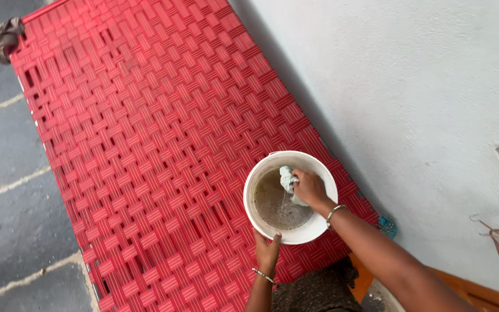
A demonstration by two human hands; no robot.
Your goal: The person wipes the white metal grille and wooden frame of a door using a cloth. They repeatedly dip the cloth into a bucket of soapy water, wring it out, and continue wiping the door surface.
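while the left hand (267,248) grips the round white plastic bucket's (319,226) rim, the right hand (310,188) squeezes a crumpled pale cloth (287,180) over murky water (275,205), on a red woven cot (145,144).

White bucket (290,197) stood on a red woven cot (145,144), near its wall-side edge. Murky water inside. Right hand (310,188) reached into the bucket, gripping a pale wet cloth (287,180). Left hand (267,248) pressed the bucket's near rim, thumb over the lip. Grey rag (3,36) hung at the cot's far corner. Grey stone floor (7,173) alongside.
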